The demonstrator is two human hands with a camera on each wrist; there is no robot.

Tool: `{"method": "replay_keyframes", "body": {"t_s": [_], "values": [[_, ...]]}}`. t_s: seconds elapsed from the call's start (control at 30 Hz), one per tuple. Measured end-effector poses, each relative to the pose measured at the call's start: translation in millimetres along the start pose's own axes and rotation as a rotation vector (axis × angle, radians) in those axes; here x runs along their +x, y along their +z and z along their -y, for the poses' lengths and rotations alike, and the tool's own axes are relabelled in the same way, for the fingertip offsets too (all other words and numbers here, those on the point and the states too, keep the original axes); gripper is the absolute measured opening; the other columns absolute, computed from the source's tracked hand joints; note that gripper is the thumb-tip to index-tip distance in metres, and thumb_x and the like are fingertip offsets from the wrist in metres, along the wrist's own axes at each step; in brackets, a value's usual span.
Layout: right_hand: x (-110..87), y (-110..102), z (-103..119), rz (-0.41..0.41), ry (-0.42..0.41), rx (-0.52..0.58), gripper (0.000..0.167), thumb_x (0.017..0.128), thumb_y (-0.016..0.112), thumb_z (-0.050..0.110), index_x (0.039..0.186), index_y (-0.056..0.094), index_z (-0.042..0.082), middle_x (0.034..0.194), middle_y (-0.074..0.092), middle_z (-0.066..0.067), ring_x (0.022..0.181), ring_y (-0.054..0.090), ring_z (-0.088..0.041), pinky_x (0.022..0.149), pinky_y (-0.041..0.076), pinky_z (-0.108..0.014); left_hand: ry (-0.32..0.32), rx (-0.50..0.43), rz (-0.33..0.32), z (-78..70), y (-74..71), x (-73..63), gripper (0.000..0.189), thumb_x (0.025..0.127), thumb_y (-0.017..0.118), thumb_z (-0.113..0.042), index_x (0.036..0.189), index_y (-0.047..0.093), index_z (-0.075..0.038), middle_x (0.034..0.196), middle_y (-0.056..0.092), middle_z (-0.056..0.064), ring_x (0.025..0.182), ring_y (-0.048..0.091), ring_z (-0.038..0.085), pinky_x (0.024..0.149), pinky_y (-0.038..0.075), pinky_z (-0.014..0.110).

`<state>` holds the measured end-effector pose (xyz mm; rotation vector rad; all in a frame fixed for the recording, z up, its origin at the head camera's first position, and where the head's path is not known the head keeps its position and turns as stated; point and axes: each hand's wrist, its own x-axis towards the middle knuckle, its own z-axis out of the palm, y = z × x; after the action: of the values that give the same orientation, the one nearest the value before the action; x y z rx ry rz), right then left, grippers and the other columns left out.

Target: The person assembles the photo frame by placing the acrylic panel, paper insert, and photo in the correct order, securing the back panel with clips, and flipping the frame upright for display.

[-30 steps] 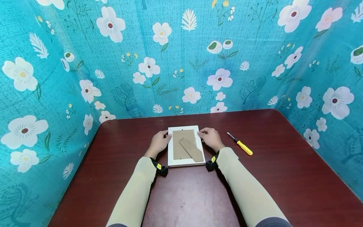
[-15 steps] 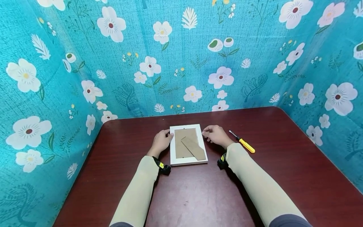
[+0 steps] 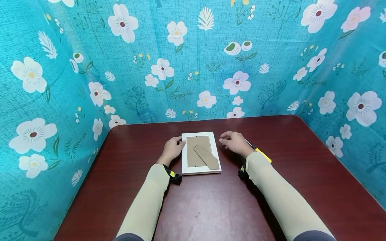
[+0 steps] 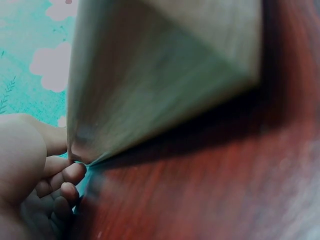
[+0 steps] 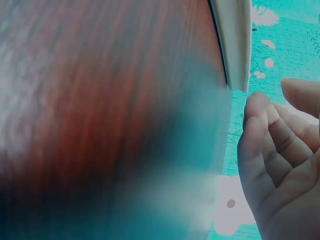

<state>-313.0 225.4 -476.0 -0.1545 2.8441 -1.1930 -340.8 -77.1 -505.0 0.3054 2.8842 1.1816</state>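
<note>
A white picture frame (image 3: 185, 157) lies back side up on the table in the head view. Its brown backing board (image 3: 193, 160) carries an easel stand leg (image 3: 208, 158), angled toward the lower right. My left hand (image 3: 172, 148) holds the frame's left edge; the left wrist view shows thumb and fingers pinching the frame's side (image 4: 150, 85). Apart from the frame's right edge, my right hand (image 3: 236, 143) hovers with loosely bent fingers and nothing between them. In the right wrist view the fingertips (image 5: 257, 105) sit just off the frame's end (image 5: 237, 60).
A screwdriver with a yellow handle (image 3: 264, 155) lies to the right, partly hidden behind the right hand and sleeve. The dark red table (image 3: 135, 187) ends at a blue flowered cloth (image 3: 193, 77) along the back and sides.
My right hand has let go of the frame's right edge and moved right, toward the screwdriver. My left hand stays on the left edge. The view has shifted slightly.
</note>
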Motion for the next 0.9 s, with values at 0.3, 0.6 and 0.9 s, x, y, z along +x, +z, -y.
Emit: {"method": "replay_keyframes", "body": {"t_s": [0.3,0.6,0.9], "values": [[-9.0,-15.1,4.5,-0.072,-0.046,-0.146,0.033,0.096,0.063,0.026,0.122,0.064,0.006,0.107,0.067,-0.009,0.098,0.061,-0.025,0.086,0.048,-0.046,-0.005,-0.003,-0.008,0.8,0.8,0.5,0.047,0.1,0.055,-0.032,0.137,0.054,-0.003,0.095,0.054,0.006,0.083,0.05,0.022,0.075,0.037,0.037],[-15.1,-32.4,-1.7,-0.088,-0.066,-0.222,0.034,0.096,0.062,0.024,0.124,0.063,0.005,0.112,0.065,-0.011,0.102,0.059,-0.028,0.089,0.046,-0.049,-0.003,-0.01,-0.001,0.7,-0.2,1.8,0.048,0.1,0.055,-0.032,0.138,0.053,-0.003,0.096,0.054,0.006,0.083,0.049,0.022,0.076,0.037,0.037],[-21.4,-52.0,-15.0,-0.072,-0.02,-0.28,0.035,0.095,0.063,0.024,0.124,0.062,0.003,0.113,0.065,-0.015,0.102,0.059,-0.03,0.088,0.047,-0.051,0.006,-0.013,0.009,2.4,-1.1,0.6,0.046,0.101,0.055,-0.032,0.136,0.055,-0.003,0.099,0.055,0.006,0.087,0.05,0.022,0.077,0.038,0.038]]}}
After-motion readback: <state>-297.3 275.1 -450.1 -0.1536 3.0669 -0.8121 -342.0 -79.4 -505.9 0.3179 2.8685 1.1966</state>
